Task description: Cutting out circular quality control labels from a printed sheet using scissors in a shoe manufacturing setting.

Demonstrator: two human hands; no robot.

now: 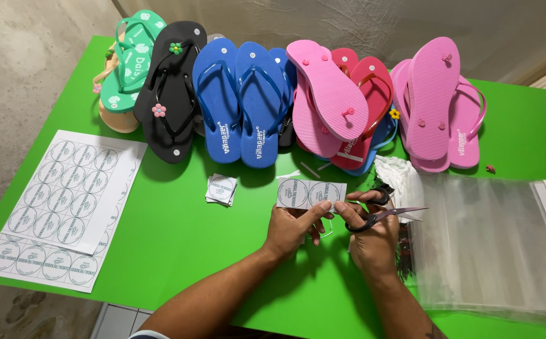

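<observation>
Label strip (310, 193): white paper bearing two round printed labels, held at table centre by the left hand (291, 229). Cut stack (221, 189): small white squares with round labels, left of the strip. Sheets (65, 204): two white pages with rows of round labels, on the table's left edge. Bags (492, 245): pile of clear plastic bags, flat at right.

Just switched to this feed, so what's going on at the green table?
A person holds a paper strip of two round labels in the left hand and scissors in the right hand. A small stack of cut labels lies nearby, uncut label sheets lie to the left, flip-flops line the back, and clear bags lie on the right.
</observation>
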